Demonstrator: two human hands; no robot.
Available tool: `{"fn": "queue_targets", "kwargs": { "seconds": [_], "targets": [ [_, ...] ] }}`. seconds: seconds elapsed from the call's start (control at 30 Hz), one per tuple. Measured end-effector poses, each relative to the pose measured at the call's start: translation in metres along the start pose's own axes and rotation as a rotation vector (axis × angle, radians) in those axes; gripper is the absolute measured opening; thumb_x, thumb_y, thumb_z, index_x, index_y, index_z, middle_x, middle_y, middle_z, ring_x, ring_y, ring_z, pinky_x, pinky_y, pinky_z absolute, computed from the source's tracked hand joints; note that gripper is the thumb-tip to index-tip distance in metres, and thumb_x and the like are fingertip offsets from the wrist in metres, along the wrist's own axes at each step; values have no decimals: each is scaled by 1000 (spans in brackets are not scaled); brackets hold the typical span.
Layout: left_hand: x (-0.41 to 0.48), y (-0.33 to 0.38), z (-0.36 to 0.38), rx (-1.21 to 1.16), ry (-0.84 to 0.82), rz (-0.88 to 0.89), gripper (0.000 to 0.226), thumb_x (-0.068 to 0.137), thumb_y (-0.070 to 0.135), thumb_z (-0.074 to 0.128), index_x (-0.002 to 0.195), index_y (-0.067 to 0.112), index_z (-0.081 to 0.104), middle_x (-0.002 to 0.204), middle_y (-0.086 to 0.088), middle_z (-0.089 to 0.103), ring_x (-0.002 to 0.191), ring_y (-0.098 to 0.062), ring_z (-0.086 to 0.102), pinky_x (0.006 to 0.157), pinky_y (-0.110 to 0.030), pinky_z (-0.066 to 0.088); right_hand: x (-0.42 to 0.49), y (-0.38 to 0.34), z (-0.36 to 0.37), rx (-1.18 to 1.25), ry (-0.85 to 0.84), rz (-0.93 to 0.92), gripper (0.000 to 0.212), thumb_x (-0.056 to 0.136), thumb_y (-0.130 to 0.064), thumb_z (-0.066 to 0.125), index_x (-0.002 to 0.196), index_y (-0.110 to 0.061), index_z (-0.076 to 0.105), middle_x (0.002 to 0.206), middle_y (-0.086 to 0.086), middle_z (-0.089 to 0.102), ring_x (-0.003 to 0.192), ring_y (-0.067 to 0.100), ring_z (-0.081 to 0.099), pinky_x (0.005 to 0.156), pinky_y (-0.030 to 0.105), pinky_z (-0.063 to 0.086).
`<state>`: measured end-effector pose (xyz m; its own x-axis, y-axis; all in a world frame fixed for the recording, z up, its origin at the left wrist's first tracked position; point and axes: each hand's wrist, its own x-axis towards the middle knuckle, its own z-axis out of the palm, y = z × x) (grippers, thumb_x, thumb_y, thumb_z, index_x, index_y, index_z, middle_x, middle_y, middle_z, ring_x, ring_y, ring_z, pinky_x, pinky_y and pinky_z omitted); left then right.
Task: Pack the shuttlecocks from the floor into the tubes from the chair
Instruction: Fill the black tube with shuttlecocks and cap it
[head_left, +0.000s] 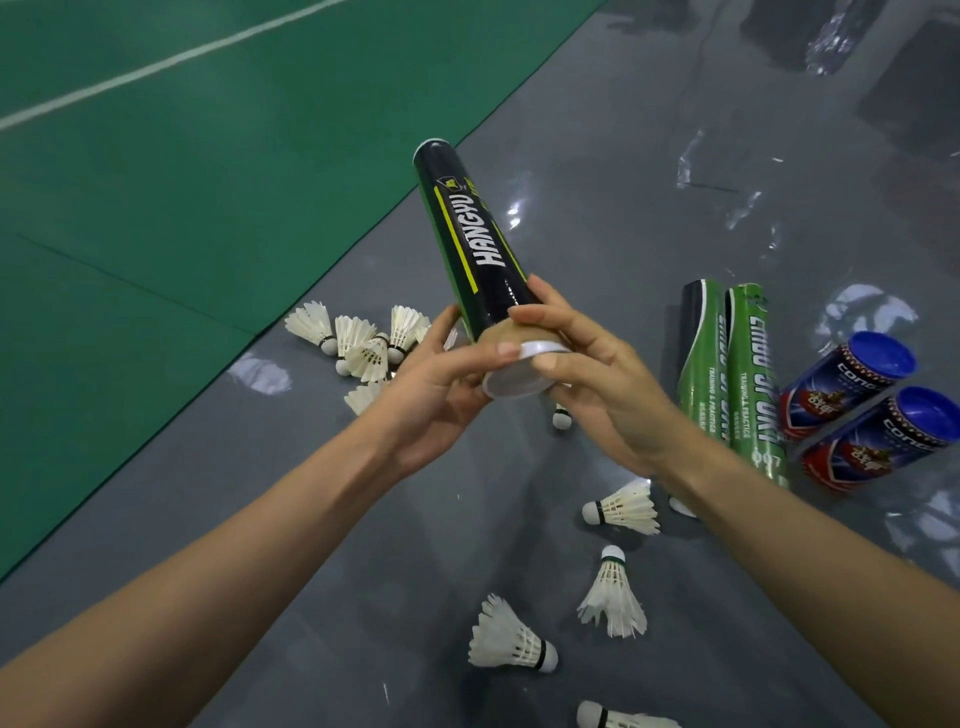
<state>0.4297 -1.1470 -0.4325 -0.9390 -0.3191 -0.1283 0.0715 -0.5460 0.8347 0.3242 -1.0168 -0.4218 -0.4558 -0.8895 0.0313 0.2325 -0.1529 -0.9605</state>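
I hold a black HANGYU tube (475, 239) tilted away from me, above the grey floor. My left hand (436, 400) pinches the white cap (519, 382) at its near end. My right hand (597, 384) grips the same end, fingers on the cap's rim and the tube's bare cardboard collar. Whether the cap is fully seated, I cannot tell. White feather shuttlecocks lie on the floor: a pile (358, 343) behind my left hand, and loose ones (621, 509), (613, 597), (509, 639) between my forearms.
Two green tubes (748, 384) lie side by side on the floor right of my right hand. Two short blue-capped red-and-blue tubes (852, 379) lie beyond them. A green court mat (182, 182) with a white line covers the left. Dark objects stand at the far right.
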Motion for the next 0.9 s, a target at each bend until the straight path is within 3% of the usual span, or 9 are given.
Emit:
{"fn": "queue_targets", "kwargs": {
  "seconds": [0.13, 0.2, 0.3, 0.47, 0.6, 0.7, 0.9],
  "targets": [
    [-16, -8, -10, -82, 81, 53, 82, 68, 2, 73, 141, 15, 38, 125, -18, 60, 102, -23, 64, 87, -31, 51, -2, 11, 22, 129, 21, 50, 44, 78, -10, 54, 120, -20, 57, 144, -8, 44, 121, 11, 54, 95, 25, 48],
    [-21, -11, -13, -99, 123, 64, 82, 69, -2, 71, 141, 17, 36, 125, -17, 60, 101, -23, 64, 86, -31, 52, -2, 16, 32, 214, 42, 82, 52, 76, -9, 53, 126, -23, 51, 126, 6, 59, 105, 13, 61, 87, 21, 50],
    [-27, -14, -15, -73, 136, 87, 82, 67, 2, 73, 140, 16, 38, 126, -15, 60, 103, -22, 64, 87, -31, 52, -1, 21, 42, 222, 79, 100, 53, 74, -10, 50, 123, -29, 48, 106, 6, 65, 92, 12, 62, 85, 22, 48],
    [-29, -14, -16, -31, 150, 110, 66, 76, 0, 62, 138, 14, 43, 126, -14, 60, 106, -21, 61, 87, -29, 52, 0, 23, 51, 204, 134, 88, 51, 76, -8, 51, 122, -28, 51, 105, 6, 64, 99, 12, 58, 93, 23, 43],
    [-30, -15, -15, -37, 156, 117, 66, 76, 0, 61, 138, 15, 43, 121, -12, 61, 105, -21, 61, 89, -30, 49, -3, 21, 53, 158, 131, 83, 49, 91, 1, 39, 130, -26, 51, 105, 7, 66, 105, 14, 57, 105, 31, 37],
    [-29, -14, -13, -41, 162, 124, 69, 74, 2, 66, 138, 15, 44, 129, -18, 57, 110, -24, 59, 95, -34, 46, -4, 18, 53, 139, 112, 73, 48, 91, -2, 42, 133, -25, 50, 110, 15, 61, 110, 19, 55, 114, 37, 31],
    [-29, -16, -12, -51, 193, 133, 71, 71, 5, 70, 136, 15, 46, 132, -22, 54, 119, -32, 55, 99, -38, 44, -6, 19, 55, 102, 138, 61, 46, 94, 1, 39, 132, -22, 51, 109, 16, 63, 109, 18, 57, 112, 36, 33]
  ]
}}
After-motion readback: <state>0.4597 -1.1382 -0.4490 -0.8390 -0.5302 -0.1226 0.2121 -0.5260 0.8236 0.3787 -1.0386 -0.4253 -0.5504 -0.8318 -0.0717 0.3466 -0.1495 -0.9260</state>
